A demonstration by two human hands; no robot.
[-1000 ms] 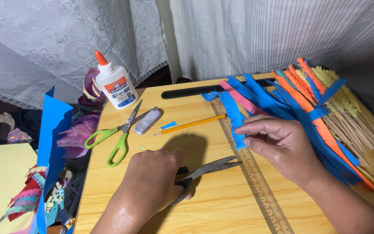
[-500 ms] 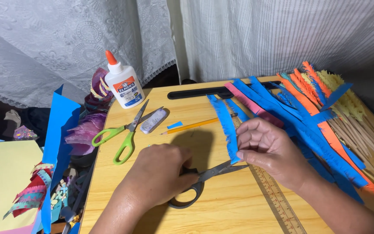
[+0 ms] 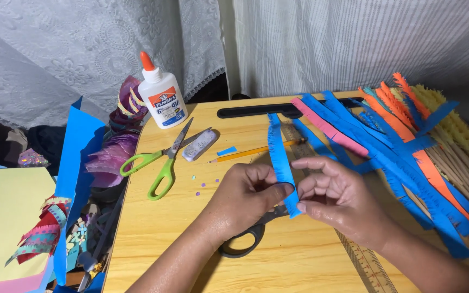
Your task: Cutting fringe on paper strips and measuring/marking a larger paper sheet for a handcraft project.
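Wooden desk before white lace curtains; head view, paper-strip work at centre frame.

Since a second ago the left hand [image 3: 245, 198] has left cutting position: both it and the right hand [image 3: 335, 198] now pinch the fringed blue strip [image 3: 280, 160] upright. Black scissors [image 3: 245, 239] lie beneath the left hand, grip on them unclear. Green scissors [image 3: 161, 163] and glue bottle [image 3: 161, 95] sit upper left.

both hands meet over the yellow wooden table [image 3: 153, 233], the left hand [image 3: 245, 198] and right hand [image 3: 335, 198] pinching the lower end of a fringed blue paper strip [image 3: 280, 160] that stands up between them. dark-handled scissors [image 3: 245, 241] lie under the left hand. green-handled scissors [image 3: 161, 163], a glue bottle [image 3: 161, 95] and a pencil [image 3: 256, 152] lie beyond, with a pile of cut blue, pink and orange strips [image 3: 397, 141] to the right.
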